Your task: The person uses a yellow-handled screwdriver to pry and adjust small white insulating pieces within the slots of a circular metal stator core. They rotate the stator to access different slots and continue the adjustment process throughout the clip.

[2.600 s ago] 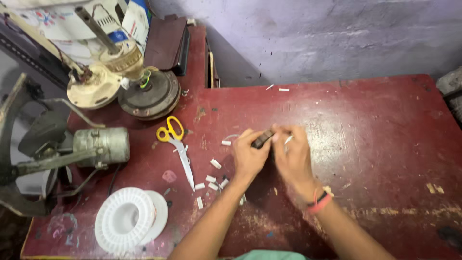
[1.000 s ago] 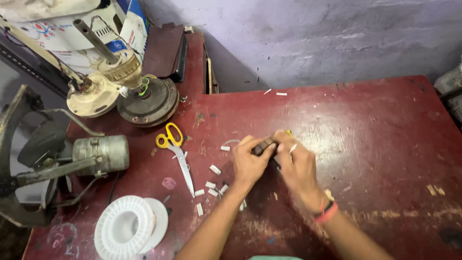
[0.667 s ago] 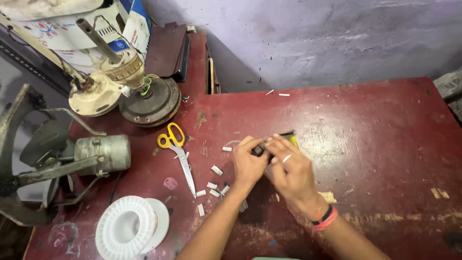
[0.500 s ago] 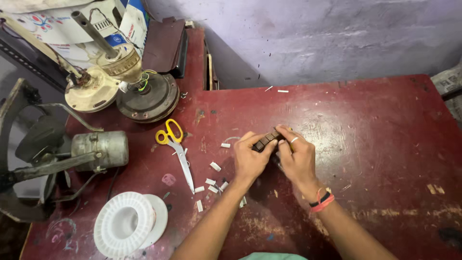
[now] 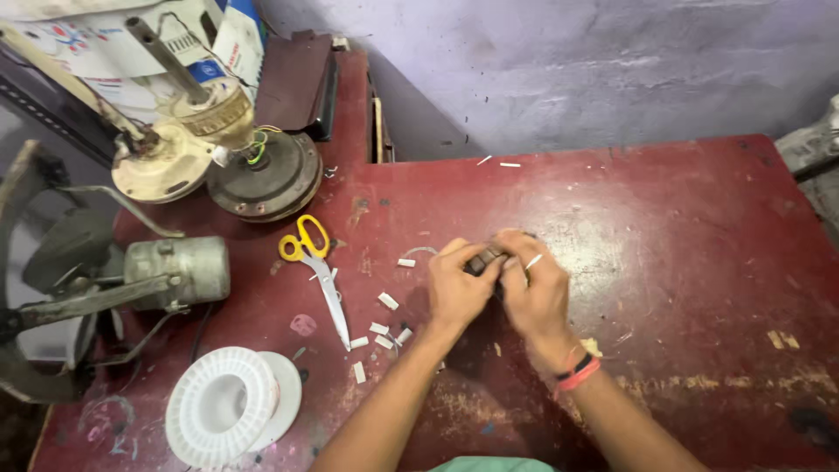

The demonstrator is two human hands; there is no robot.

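Left hand (image 5: 459, 293) and right hand (image 5: 533, 293) meet mid-bench (image 5: 682, 227), both pinching a small dark part (image 5: 482, 260) between their fingertips; its long axis runs left-right, equally near both. Scissors (image 5: 316, 271) lie well left

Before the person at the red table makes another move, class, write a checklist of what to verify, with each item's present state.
1. Both hands on the work: left hand and right hand meet around a small dark block-shaped part. Ok.
2. Grip details: fingers cover most of the part. Cannot tell.
3. Yellow-handled scissors lie apart from the hands, blades toward the person. Ok.
4. Small white cut strips lie scattered beside the left hand on the worn red wooden table. Not ok.
5. White plastic spool lies flat near the table's front edge. Ok.
6. Grey metal motor rests away from the hands. Ok.
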